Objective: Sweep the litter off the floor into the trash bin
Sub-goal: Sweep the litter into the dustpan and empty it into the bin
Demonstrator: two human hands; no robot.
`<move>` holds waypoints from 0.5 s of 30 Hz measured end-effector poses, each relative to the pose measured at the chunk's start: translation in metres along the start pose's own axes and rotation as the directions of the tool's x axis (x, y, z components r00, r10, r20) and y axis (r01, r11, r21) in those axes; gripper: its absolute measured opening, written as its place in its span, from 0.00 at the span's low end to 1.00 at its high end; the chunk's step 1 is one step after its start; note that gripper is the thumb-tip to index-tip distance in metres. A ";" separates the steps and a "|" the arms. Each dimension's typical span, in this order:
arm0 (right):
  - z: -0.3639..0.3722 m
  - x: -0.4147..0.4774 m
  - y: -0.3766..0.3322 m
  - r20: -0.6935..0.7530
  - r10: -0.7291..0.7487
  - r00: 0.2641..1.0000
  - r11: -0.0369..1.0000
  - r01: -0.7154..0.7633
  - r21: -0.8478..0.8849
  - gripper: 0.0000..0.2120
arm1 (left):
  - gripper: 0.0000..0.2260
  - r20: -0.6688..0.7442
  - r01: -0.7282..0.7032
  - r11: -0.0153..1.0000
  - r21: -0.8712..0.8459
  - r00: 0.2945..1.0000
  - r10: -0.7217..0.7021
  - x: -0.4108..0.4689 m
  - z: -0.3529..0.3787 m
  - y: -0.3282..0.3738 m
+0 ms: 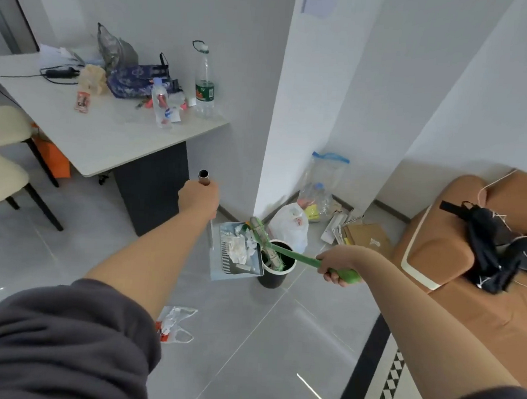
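Note:
My left hand (198, 199) grips the top of the dustpan's metal handle (204, 177). The grey-blue dustpan (221, 269) is raised and tilted against the rim of the dark trash bin (274, 275), with crumpled white paper litter (237, 247) lying in it. My right hand (337, 265) holds the green broom handle (301, 258). The green broom head (261, 233) lies across the dustpan's edge and over the bin's mouth. A white plastic bag with red scraps (172, 325) lies on the grey floor nearer to me.
A white table (111, 140) with bottles and clutter stands at the left, with cream chairs (2, 168) beside it. A white pillar (304, 109) rises behind the bin; bags (290, 224) and cardboard (365, 236) sit at its foot. A brown sofa (456, 257) is at the right.

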State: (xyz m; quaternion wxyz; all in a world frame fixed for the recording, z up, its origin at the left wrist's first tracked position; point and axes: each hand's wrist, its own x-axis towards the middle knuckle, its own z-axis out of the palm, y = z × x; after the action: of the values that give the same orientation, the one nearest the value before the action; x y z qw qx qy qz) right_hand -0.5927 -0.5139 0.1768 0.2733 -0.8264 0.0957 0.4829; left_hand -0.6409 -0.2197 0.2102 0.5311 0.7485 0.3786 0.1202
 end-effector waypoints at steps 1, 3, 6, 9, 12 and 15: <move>-0.007 0.004 0.004 -0.005 0.013 1.000 1.000 -0.013 0.008 0.23 | 0.13 0.009 -0.004 1.000 0.008 1.000 0.004 0.002 0.013 0.001; -0.024 0.016 0.010 -0.020 0.031 0.999 0.999 -0.030 0.034 0.23 | 0.15 0.018 -0.003 1.000 0.020 1.000 0.002 0.008 0.041 0.002; -0.054 0.037 0.021 -0.005 0.054 0.999 0.997 -0.054 0.049 0.24 | 0.15 0.010 0.000 0.999 0.039 1.000 -0.001 0.015 0.087 0.004; -0.086 0.053 0.029 0.013 0.039 0.999 0.999 -0.039 0.015 0.24 | 0.14 0.013 -0.019 0.996 0.085 1.000 0.018 0.011 0.128 0.011; -0.122 0.072 0.038 0.046 0.040 0.998 0.999 -0.039 -0.026 0.23 | 0.16 -0.003 -0.048 0.991 0.126 0.999 0.049 -0.001 0.165 0.024; -0.154 0.090 0.047 0.065 0.050 0.997 0.996 -0.045 -0.079 0.23 | 0.14 -0.011 -0.060 0.978 0.199 0.998 0.064 -0.008 0.200 0.023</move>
State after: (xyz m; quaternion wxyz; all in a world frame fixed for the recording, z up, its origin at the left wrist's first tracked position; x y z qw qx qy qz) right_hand -0.4517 -0.6274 0.1425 0.2323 -0.8172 0.0873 0.5201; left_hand -0.5195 -0.3693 0.1506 0.4464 0.8080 0.3699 0.1049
